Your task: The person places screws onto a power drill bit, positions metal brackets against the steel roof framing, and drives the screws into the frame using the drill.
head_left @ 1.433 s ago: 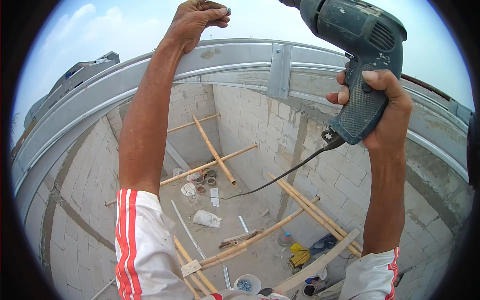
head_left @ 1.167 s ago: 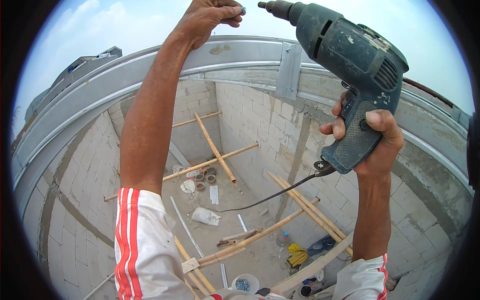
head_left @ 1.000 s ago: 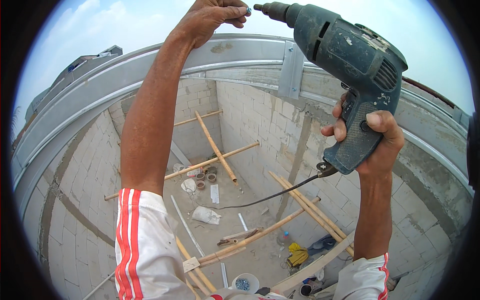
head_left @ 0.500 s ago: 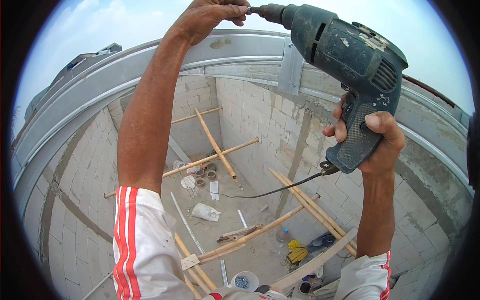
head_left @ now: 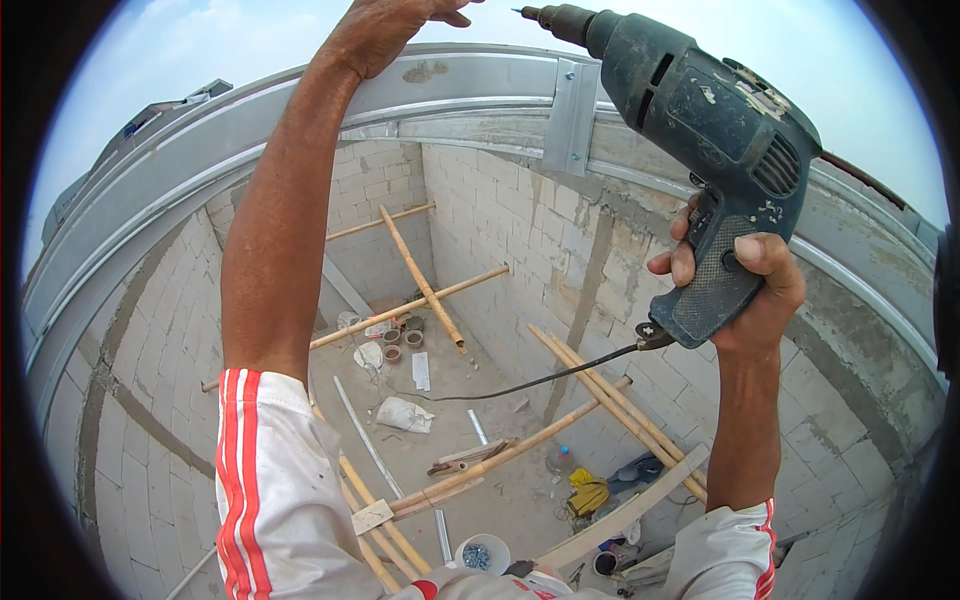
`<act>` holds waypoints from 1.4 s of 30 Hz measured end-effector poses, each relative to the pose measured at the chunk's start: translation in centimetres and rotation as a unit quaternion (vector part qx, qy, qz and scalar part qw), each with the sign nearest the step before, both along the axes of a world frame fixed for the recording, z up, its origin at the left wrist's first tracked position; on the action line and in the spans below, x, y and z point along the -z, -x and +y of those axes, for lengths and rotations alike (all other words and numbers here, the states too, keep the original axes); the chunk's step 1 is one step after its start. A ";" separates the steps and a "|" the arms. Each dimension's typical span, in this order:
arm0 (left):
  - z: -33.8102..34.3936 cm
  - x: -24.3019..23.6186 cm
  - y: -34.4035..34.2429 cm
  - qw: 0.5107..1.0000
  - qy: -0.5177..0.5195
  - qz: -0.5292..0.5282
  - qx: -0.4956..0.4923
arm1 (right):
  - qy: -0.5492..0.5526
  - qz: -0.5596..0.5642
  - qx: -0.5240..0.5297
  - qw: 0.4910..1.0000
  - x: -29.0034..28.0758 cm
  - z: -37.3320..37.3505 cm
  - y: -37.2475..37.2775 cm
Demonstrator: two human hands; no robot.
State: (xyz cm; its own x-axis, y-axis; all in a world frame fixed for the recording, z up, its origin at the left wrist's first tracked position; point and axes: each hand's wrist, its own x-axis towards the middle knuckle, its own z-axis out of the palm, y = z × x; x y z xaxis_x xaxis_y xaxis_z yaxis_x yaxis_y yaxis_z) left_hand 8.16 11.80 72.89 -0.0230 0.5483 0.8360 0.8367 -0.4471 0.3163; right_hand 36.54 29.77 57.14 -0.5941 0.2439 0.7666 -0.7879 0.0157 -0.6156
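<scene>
My right hand (head_left: 757, 275) grips a dark green, paint-flecked power drill (head_left: 700, 110) by its pistol handle, thumb on the back and fingers round the front near the trigger. The drill is raised and points to the upper left. A small bluish screw (head_left: 517, 10) sits at the tip of its bit. My left hand (head_left: 390, 32) is up to the left of that tip, apart from it, with fingers stretched out and partly cut off by the upper edge. A black power cord (head_left: 545, 383) trails down from the handle.
Grey metal channel beams (head_left: 480, 80) cross in front, joined by a metal bracket (head_left: 573, 115). Far below, block walls (head_left: 510, 205) enclose a floor with bamboo poles (head_left: 420, 275), a white bucket of screws (head_left: 482, 553), a white sack (head_left: 404, 414) and a yellow cloth (head_left: 588, 493).
My left hand has let go of the screw at the drill's tip and moved up and left. The drill has shifted slightly right; the view has moved a little.
</scene>
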 end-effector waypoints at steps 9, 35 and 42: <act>1.1 1.5 -0.6 0.971 0.047 0.017 -0.232 | 0.007 -0.059 0.147 0.987 1.4 -0.1 -3.7; 8.2 2.2 9.5 0.842 0.255 0.269 -0.391 | 0.000 -0.106 0.208 0.972 2.1 0.0 -2.0; 8.2 1.9 9.8 0.826 0.274 0.285 -0.402 | -0.015 -0.112 0.232 0.966 1.6 -0.4 -1.9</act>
State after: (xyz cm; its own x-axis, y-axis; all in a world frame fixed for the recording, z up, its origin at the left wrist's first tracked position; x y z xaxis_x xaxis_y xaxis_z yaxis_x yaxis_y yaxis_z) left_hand -1.65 20.05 70.94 -0.2526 0.8465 0.4687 0.8760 0.4058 -0.2607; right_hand 38.44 29.40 55.54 -0.5782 0.5041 0.6416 -0.5385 0.3550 -0.7642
